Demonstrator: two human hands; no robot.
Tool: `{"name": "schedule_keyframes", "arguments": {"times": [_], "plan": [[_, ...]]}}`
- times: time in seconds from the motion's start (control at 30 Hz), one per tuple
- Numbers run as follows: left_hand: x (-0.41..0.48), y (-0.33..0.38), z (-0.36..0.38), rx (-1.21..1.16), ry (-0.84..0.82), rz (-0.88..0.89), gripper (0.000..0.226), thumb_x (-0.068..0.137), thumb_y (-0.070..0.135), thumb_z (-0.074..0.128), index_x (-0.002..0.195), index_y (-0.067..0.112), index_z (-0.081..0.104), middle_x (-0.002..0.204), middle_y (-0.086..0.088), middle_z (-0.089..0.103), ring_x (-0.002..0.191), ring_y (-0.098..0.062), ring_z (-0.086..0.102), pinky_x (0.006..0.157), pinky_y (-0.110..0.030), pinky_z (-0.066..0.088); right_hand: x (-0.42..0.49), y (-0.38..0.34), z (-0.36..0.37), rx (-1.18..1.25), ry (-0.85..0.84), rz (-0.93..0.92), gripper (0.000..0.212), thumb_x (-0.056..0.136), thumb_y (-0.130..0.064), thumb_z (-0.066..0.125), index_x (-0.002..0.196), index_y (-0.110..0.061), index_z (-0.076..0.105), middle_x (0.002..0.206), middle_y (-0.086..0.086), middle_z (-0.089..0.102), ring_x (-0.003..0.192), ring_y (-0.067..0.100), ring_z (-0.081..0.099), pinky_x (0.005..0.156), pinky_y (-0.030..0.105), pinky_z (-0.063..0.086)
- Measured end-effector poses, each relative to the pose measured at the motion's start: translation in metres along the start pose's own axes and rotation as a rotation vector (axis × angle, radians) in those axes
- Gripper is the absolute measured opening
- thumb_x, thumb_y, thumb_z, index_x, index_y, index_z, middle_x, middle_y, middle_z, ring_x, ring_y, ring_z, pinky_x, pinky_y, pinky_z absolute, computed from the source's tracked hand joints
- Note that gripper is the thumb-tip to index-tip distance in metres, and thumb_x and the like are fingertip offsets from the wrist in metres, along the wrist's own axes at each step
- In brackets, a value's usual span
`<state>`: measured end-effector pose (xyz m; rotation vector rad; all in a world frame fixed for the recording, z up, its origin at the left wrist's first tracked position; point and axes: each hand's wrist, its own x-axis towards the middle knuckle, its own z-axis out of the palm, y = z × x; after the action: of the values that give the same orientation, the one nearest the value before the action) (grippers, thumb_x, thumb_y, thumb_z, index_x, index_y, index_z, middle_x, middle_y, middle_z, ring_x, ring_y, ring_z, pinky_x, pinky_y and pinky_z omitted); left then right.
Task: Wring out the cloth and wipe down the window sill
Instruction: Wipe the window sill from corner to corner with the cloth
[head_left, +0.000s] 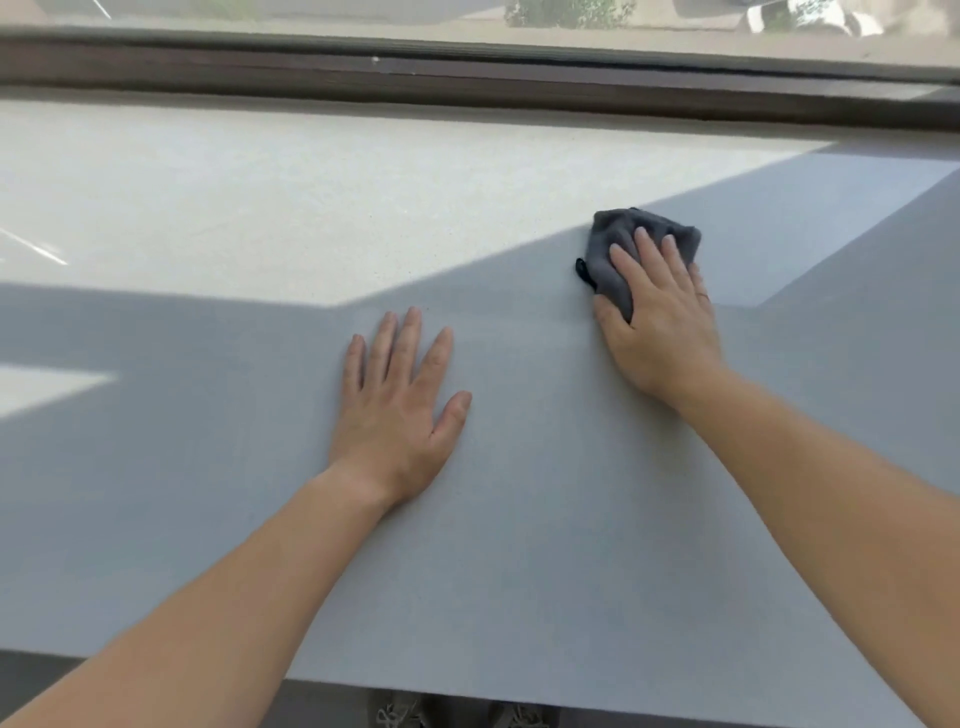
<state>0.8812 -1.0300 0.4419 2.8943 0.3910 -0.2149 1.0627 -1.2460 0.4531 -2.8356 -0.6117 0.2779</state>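
**Left to right.** The pale window sill (208, 467) is being crossed by bands of sunlight and shadow. Left of centre, the left hand (397, 400) is being laid flat on the bare sill, with its fingers straight and slightly spread and nothing being held. Its forearm is being extended forward from the near edge, apparently as a brace.

To the right, the cloth (613, 234), a dark grey bunched wad, is being pressed onto the shaded sill beside the sunlit boundary, well short of the window frame (467, 78). The right hand (660, 317) is being laid over it palm down, fingers straight and close together on top, thumb lying along the cloth's left edge. No pinch is being made.

The cloth is being judged soft, light and limp, and probably damp. For wiping it is best being held under a flat palm at its middle. For wringing it is best being gathered at both ends.
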Motion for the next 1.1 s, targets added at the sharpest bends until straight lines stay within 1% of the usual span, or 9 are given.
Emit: {"name": "schedule_keyframes", "arguments": {"times": [0.1, 0.2, 0.27, 0.5, 0.7, 0.77, 0.97, 1.03, 1.1], "plan": [[-0.002, 0.004, -0.001, -0.033, 0.024, -0.002, 0.073, 0.092, 0.06, 0.012, 0.157, 0.028, 0.017, 0.168, -0.005, 0.0, 0.153, -0.02, -0.009, 0.122, -0.048, -0.007, 0.015, -0.028, 0.008, -0.004, 0.063, 0.053, 0.061, 0.1, -0.05, 0.031, 0.156, -0.026, 0.024, 0.168, -0.001, 0.007, 0.154, 0.024, -0.003, 0.124, 0.045, -0.003], [0.01, 0.014, -0.005, -0.114, 0.127, -0.042, 0.068, 0.093, 0.057, 0.023, 0.148, 0.02, 0.039, 0.16, -0.016, 0.025, 0.15, -0.031, 0.013, 0.12, -0.049, 0.002, 0.011, -0.05, 0.017, -0.047, -0.037, -0.304, 0.062, 0.099, -0.052, 0.034, 0.156, -0.028, 0.027, 0.167, -0.004, 0.01, 0.155, 0.021, -0.002, 0.125, 0.045, 0.001], [0.031, 0.021, -0.008, -0.132, 0.164, -0.02, 0.066, 0.093, 0.055, 0.026, 0.146, 0.017, 0.041, 0.157, -0.018, 0.027, 0.15, -0.032, 0.014, 0.119, -0.044, -0.001, 0.022, -0.037, 0.009, -0.048, -0.098, -0.442, 0.065, 0.096, -0.055, 0.032, 0.155, -0.029, 0.028, 0.167, -0.006, 0.012, 0.154, 0.017, 0.0, 0.125, 0.042, 0.003], [0.109, 0.035, -0.013, -0.119, 0.098, 0.092, 0.07, 0.094, 0.053, 0.019, 0.155, 0.019, 0.025, 0.167, -0.013, 0.007, 0.153, -0.03, -0.003, 0.121, -0.05, -0.008, 0.121, -0.003, -0.011, 0.011, 0.1, 0.199, 0.06, 0.099, -0.046, 0.036, 0.155, -0.026, 0.029, 0.167, 0.001, 0.012, 0.154, 0.025, 0.003, 0.124, 0.044, 0.001], [0.113, 0.034, -0.004, 0.032, 0.079, 0.083, 0.07, 0.097, 0.056, 0.017, 0.158, 0.021, 0.018, 0.167, -0.014, 0.005, 0.153, -0.033, -0.004, 0.12, -0.059, -0.001, 0.133, -0.063, 0.008, -0.022, -0.005, -0.382, 0.062, 0.095, -0.053, 0.034, 0.152, -0.029, 0.037, 0.165, -0.003, 0.023, 0.154, 0.022, 0.011, 0.125, 0.042, 0.005], [0.112, 0.033, -0.004, 0.027, 0.078, 0.092, 0.069, 0.097, 0.055, 0.019, 0.157, 0.022, 0.019, 0.167, -0.014, 0.005, 0.153, -0.033, -0.004, 0.12, -0.059, 0.001, 0.146, -0.04, 0.0, -0.008, 0.009, -0.297, 0.062, 0.096, -0.054, 0.034, 0.153, -0.029, 0.034, 0.165, -0.005, 0.02, 0.154, 0.019, 0.009, 0.125, 0.04, 0.005], [0.113, 0.036, -0.006, 0.015, 0.047, 0.087, 0.07, 0.097, 0.057, 0.018, 0.158, 0.022, 0.014, 0.167, -0.014, 0.0, 0.153, -0.032, -0.01, 0.12, -0.06, 0.0, 0.148, 0.043, -0.023, 0.032, 0.182, 0.244, 0.063, 0.094, -0.047, 0.034, 0.152, -0.022, 0.036, 0.165, 0.006, 0.021, 0.153, 0.031, 0.012, 0.124, 0.046, 0.008], [0.114, 0.036, -0.006, 0.017, 0.046, 0.086, 0.07, 0.097, 0.057, 0.019, 0.157, 0.022, 0.014, 0.167, -0.013, 0.0, 0.153, -0.032, -0.01, 0.12, -0.06, 0.0, 0.141, 0.029, -0.017, 0.003, 0.177, 0.14, 0.061, 0.095, -0.046, 0.035, 0.152, -0.023, 0.037, 0.165, 0.005, 0.022, 0.153, 0.031, 0.012, 0.124, 0.046, 0.008], [0.114, 0.036, -0.006, 0.017, 0.05, 0.085, 0.07, 0.097, 0.057, 0.021, 0.157, 0.022, 0.016, 0.167, -0.014, 0.002, 0.153, -0.032, -0.008, 0.12, -0.061, 0.001, 0.132, 0.027, -0.014, -0.04, 0.069, -0.11, 0.063, 0.095, -0.05, 0.034, 0.153, -0.025, 0.035, 0.165, 0.002, 0.02, 0.154, 0.028, 0.01, 0.125, 0.043, 0.006]]}}
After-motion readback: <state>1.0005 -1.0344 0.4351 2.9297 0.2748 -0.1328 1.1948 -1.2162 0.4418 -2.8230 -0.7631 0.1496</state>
